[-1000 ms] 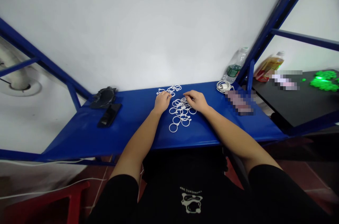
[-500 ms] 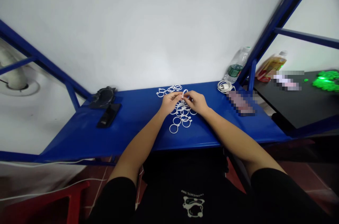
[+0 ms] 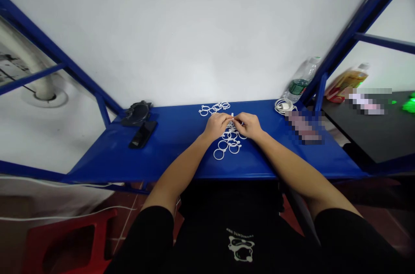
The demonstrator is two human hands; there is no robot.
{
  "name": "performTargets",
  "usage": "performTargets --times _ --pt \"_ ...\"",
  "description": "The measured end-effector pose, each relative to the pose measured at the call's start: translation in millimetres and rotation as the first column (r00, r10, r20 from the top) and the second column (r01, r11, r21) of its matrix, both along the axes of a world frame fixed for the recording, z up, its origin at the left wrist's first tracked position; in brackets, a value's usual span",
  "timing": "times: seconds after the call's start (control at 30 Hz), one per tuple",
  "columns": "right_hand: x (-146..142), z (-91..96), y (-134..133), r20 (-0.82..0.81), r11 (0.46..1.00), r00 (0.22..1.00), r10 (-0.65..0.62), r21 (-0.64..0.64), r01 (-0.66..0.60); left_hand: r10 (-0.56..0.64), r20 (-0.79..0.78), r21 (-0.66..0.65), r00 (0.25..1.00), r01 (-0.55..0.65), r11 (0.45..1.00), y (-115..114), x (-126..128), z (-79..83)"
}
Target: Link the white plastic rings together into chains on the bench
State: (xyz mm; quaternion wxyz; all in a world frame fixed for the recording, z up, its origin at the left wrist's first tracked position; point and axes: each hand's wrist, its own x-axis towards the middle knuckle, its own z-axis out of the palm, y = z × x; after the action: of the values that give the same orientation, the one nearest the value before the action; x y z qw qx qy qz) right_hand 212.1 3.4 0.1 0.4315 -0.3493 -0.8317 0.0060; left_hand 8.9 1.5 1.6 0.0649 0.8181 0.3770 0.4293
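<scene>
Over the blue table (image 3: 175, 157), my left hand (image 3: 218, 125) and my right hand (image 3: 250, 125) meet, fingertips pinched together on a small white plastic ring (image 3: 232, 117). Just below the hands lies a pile of several white rings (image 3: 228, 146) on the tabletop. A second group of white rings (image 3: 213, 108) lies farther back, near the wall.
A dark phone (image 3: 142, 134) and a black object (image 3: 136, 113) lie at the table's left rear. A coiled white cable with a charger (image 3: 283, 105) and a clear water bottle (image 3: 300, 79) stand at the right rear. A red stool (image 3: 65, 243) sits lower left. A black table (image 3: 372, 131) adjoins on the right.
My hands came off the ring pile and closed toward each other, lifting one white ring between their fingertips. The view has shifted slightly to the left.
</scene>
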Motion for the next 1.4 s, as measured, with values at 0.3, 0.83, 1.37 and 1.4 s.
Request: performTargets --times 0.3,0.83,1.37,1.4 --pt "10.1 4.7 11.1 -0.124 0.992 0.984 -0.126 -0.038 0.123 0.519 -0.145 -0.145 0.843 -0.537 0.831 34.6 -60.0 -5.1" --pt "4.6 0.9 8.4 -0.114 0.992 0.993 -0.037 -0.122 0.023 0.606 -0.135 -0.087 0.784 -0.618 0.781 40.0 -79.2 -3.5" --pt "-3.1 3.0 3.4 -0.197 0.988 0.978 0.075 -0.118 -0.100 0.013 0.013 0.306 1.000 -0.016 0.952 9.3 -10.8 -5.5" --pt "-2.8 2.6 4.1 -0.195 0.989 0.978 0.071 -0.112 -0.094 0.014 0.023 0.307 1.000 -0.020 0.951 9.9 -12.3 -4.5"
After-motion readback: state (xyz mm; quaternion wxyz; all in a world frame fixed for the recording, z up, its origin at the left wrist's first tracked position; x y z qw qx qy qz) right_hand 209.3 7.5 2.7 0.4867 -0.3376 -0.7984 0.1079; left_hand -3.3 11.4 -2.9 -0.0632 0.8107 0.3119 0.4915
